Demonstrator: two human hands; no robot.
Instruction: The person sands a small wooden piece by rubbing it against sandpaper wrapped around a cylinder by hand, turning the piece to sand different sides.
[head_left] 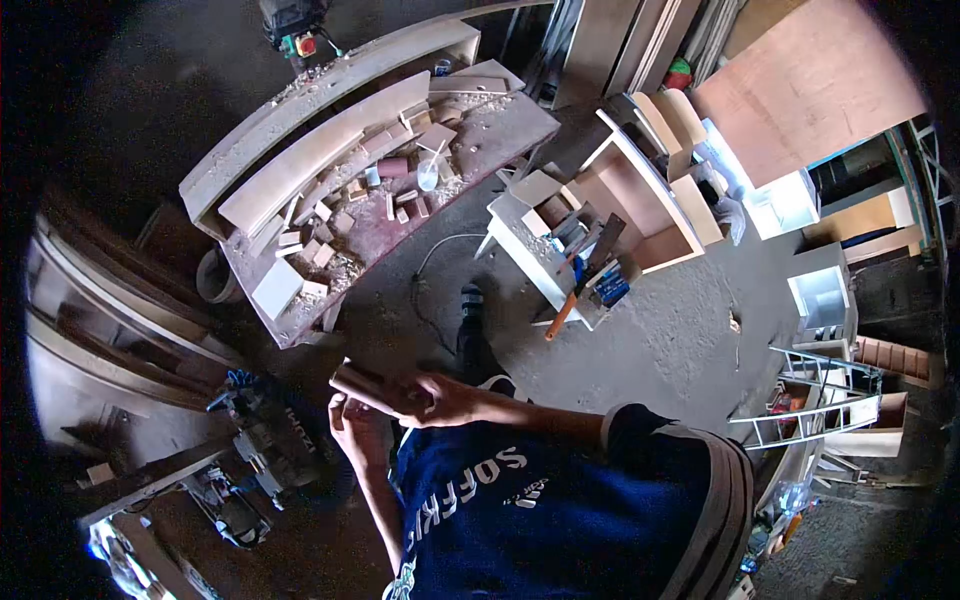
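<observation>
Low in the head view, in front of my dark blue shirt, I hold a short wooden block that lies tilted between my two hands. My right hand wraps round its right end, with the fingers partly curled out of sight. Under its left end, the fingers of my left hand press against the wood. The block's far end sticks out past the fingers toward the upper left.
A workbench carries boards, several small wood blocks and shavings. A white stool holds tools, including an orange-handled saw. Dark machinery stands at left. A metal ladder and furniture parts are at right.
</observation>
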